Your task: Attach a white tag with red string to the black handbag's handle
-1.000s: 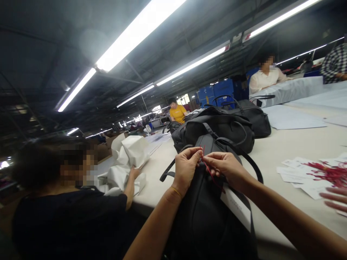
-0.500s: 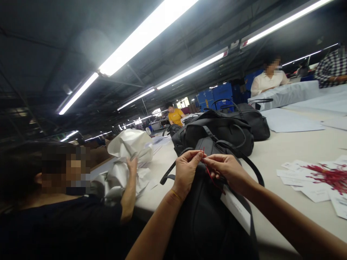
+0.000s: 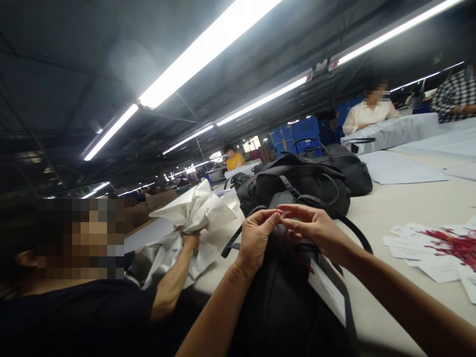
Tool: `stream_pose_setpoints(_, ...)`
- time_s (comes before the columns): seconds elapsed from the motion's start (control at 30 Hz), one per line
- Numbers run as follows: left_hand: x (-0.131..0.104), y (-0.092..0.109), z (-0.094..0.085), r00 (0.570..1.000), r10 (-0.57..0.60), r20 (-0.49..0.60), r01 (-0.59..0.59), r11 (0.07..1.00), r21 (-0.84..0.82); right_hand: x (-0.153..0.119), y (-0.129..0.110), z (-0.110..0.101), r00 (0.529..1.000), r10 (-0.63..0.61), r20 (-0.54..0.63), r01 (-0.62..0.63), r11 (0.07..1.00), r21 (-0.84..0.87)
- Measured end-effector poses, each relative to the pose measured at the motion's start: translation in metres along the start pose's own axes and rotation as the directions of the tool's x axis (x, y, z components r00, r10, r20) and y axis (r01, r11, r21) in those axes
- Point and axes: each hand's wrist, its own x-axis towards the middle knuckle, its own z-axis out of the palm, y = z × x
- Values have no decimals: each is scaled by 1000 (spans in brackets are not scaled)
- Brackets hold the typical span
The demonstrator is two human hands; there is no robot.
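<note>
Above a black bag (image 3: 282,307), my left hand (image 3: 255,240) is closed in a pinch on a thin red string (image 3: 298,257). My right hand (image 3: 323,233) meets it from the other side, its thumb and index finger bent around the string close to my left fingertips. The string runs down to a white paper tag (image 3: 329,292), which lies against the right side of the bag. Black straps loop over the bag behind my hands. Exactly how the string ends lie between the fingers is too small to make out.
More black bags (image 3: 297,186) stand just beyond on the pale table (image 3: 375,277). White tags with red strings (image 3: 446,245) are heaped at right. On the left a co-worker's hand (image 3: 190,240) grips crumpled white paper (image 3: 197,206). Other people work farther back.
My right index finger has lifted and stretched toward my left fingertips, loosening its earlier pinch. The upright red ends show less. At left, the co-worker's hand and the bunched paper have shifted right.
</note>
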Motion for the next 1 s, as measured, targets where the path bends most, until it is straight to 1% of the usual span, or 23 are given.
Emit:
stream_pose_setpoints(0.07, 0, 2, 0, 998, -49, 32, 52, 995, -84, 3, -7, -3, 997, -64, 35, 65, 998, -22)
stream_pose_setpoints(0.13, -1, 5, 1, 991, -95, 91, 107, 983, -147, 7, -13, -6, 989, -95, 111, 102, 993, -59)
stream_pose_setpoints(0.23, -1, 6, 0, 974, -147, 175, 182, 962, -204, 13, -16, -12, 967, -113, 227, 141, 984, -112)
stream_pose_setpoints(0.3, 0, 6, 0, 967, -164, 195, 208, 950, -233, 16, -17, -15, 958, -111, 266, 150, 980, -131)
stream_pose_setpoints(0.37, 0, 6, 0, 966, -167, 199, 215, 944, -249, 17, -18, -16, 957, -120, 263, 166, 973, -160)
stream_pose_setpoints(0.47, 0, 7, 2, 970, -155, 186, 200, 945, -260, 15, -22, -12, 960, -168, 223, 221, 945, -241)
stream_pose_setpoints(0.57, -1, 7, 4, 975, -149, 164, 191, 940, -281, 9, -26, -11, 954, -236, 187, 290, 887, -360)
stream_pose_setpoints(0.67, 1, 2, 2, 975, -148, 166, 190, 942, -276, 8, -23, -16, 937, -307, 168, 350, 811, -469)
stream_pose_setpoints(0.73, 3, -3, 0, 974, -141, 177, 183, 949, -256, 9, -20, -21, 903, -372, 214, 427, 734, -528)
stream_pose_setpoints(0.77, 4, -5, -2, 974, -134, 185, 178, 953, -244, 10, -21, -23, 871, -417, 259, 487, 668, -563)
stream_pose_setpoints(0.83, 5, -6, -3, 970, -118, 212, 163, 965, -206, 11, -28, -23, 776, -521, 356, 612, 484, -625)
stream_pose_setpoints(0.87, 4, -5, -4, 966, -111, 234, 154, 972, -176, 11, -34, -22, 726, -567, 389, 653, 392, -647)
stream_pose_setpoints(0.9, 3, -4, -3, 959, -105, 263, 145, 980, -139, 11, -41, -20, 685, -606, 405, 675, 320, -664)
stream_pose_setpoints(0.93, 1, -2, -2, 950, -104, 294, 137, 986, -92, 11, -48, -18, 658, -635, 404, 683, 277, -676)
stream_pose_setpoints(0.97, -1, 0, -1, 941, -109, 320, 128, 991, -37, 11, -55, -16, 647, -654, 393, 680, 262, -685)
stream_pose_setpoints(1.0, -3, 2, 1, 933, -118, 340, 120, 993, 15, 12, -59, -15, 659, -651, 376, 666, 273, -695)
